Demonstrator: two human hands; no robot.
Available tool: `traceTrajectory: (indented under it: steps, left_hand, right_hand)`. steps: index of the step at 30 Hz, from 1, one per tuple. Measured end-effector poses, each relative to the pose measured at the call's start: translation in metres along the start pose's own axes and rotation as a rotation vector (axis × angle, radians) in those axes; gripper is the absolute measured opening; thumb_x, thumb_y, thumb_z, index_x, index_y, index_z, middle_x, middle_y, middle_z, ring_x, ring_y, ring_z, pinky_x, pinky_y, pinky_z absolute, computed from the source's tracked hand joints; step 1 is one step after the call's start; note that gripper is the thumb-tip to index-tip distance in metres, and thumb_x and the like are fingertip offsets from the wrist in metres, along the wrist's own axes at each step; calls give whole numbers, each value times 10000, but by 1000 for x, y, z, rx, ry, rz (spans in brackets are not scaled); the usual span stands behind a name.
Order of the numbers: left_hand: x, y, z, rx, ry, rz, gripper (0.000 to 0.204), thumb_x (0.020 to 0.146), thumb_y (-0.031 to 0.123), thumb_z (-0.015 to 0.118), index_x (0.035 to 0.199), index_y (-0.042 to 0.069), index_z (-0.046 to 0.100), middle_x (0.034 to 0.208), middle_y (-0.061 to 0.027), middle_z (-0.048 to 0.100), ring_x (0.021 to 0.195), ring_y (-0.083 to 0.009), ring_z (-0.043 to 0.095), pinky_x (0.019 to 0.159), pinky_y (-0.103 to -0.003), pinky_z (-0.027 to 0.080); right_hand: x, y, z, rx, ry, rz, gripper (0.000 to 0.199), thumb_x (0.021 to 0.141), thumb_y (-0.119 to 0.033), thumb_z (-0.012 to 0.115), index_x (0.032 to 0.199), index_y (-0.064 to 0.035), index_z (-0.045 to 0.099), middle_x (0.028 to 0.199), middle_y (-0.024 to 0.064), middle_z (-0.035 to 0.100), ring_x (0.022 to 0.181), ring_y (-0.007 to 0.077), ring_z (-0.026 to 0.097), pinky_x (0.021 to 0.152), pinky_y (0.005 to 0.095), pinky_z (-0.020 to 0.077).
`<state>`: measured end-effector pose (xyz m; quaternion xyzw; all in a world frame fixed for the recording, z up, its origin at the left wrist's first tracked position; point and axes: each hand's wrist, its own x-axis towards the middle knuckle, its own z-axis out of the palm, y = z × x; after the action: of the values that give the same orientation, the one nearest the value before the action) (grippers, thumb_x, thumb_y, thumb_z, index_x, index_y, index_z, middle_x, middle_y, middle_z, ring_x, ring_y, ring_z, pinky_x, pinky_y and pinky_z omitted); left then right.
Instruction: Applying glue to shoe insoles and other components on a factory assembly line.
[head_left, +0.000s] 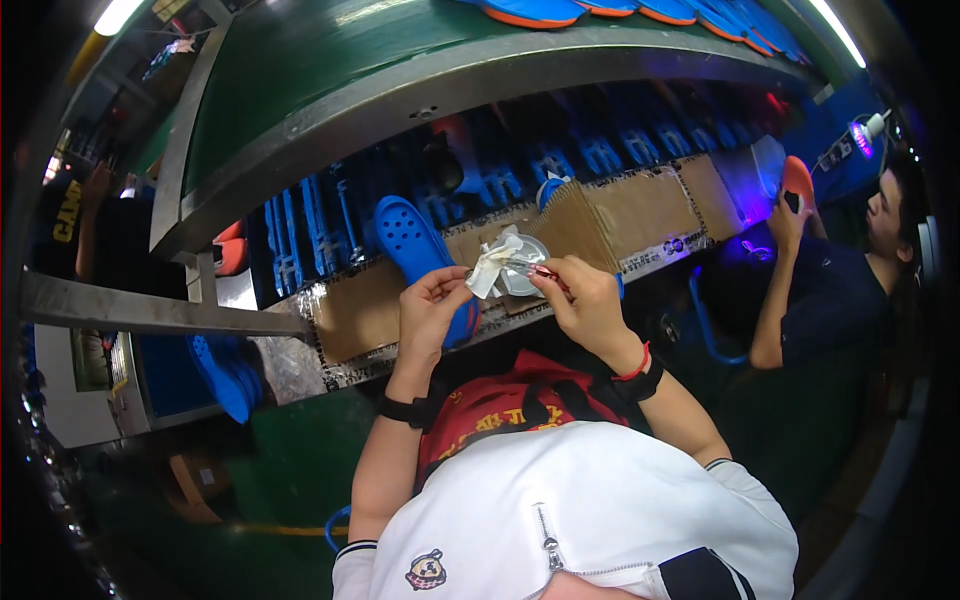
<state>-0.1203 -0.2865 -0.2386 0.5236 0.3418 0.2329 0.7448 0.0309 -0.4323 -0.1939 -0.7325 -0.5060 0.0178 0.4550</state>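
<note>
My left hand (433, 308) pinches a crumpled white piece of tissue or film (488, 270) between thumb and fingertips. Closed around a slim, dark red-handled tool (549, 273) is my right hand (588, 305); the tool's tip points at the white piece, and its exact kind is unclear. Just beyond my fingers sits a round, clear shallow dish (527, 282), partly covered by the white piece. A blue clog with holes in its upper (402, 232) lies beside my left hand, its lower end partly hidden by that hand.
Cardboard (650, 215) covers the bench ledge. Behind it runs a conveyor with blue racks (315, 230), below a metal-framed green shelf (300, 70) bearing blue-and-orange shoes (535, 10). Blue clogs (225, 375) stand at left. A co-worker (840, 270) at right holds an orange shoe (797, 180).
</note>
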Motion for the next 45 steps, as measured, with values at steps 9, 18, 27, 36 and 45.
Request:
traceTrajectory:
  steps: [9, 18, 27, 36, 45]
  left_hand:
    - [10, 4, 14, -27, -32, -78, 227, 801, -15, 662, 1020, -67, 633, 904, -103, 678, 815, -127, 646, 753, -226, 512]
    - [19, -5, 20, -96, -48, -156, 239, 793, 3, 677, 1020, -63, 641, 867, -84, 680, 755, -97, 629, 675, -189, 483]
    - [23, -13, 26, -40, -119, -242, 213, 788, 51, 697, 976, -43, 672, 800, -37, 661, 618, -52, 534, 549, -174, 394]
    - [26, -28, 32, -4, -148, -354, 212, 776, 153, 743, 874, -21, 672, 638, 39, 538, 530, -28, 433, 472, -185, 302]
    - [27, -30, 30, -109, -145, -387, 240, 793, 177, 728, 932, -10, 672, 715, 39, 577, 572, -31, 462, 475, -166, 320]
  right_hand:
    - [2, 8, -5, -88, -2, -1, 124, 817, -125, 668, 855, -11, 637, 721, 108, 618, 559, 260, 601, 492, 332, 452]
    - [3, 19, -8, -225, 29, -143, 137, 806, -123, 666, 858, -16, 598, 693, 94, 574, 578, 271, 584, 488, 352, 444]
    - [-2, 31, -5, -288, 31, -151, 137, 816, -133, 654, 849, -19, 585, 697, 98, 559, 590, 274, 583, 495, 360, 446]
    - [-4, 43, 0, -267, 10, -61, 123, 818, -155, 656, 831, -41, 610, 703, 108, 578, 596, 287, 593, 507, 378, 452]
    - [-13, 42, -5, -148, -29, 69, 144, 813, -170, 662, 845, -31, 638, 709, 107, 608, 609, 306, 605, 519, 377, 459]
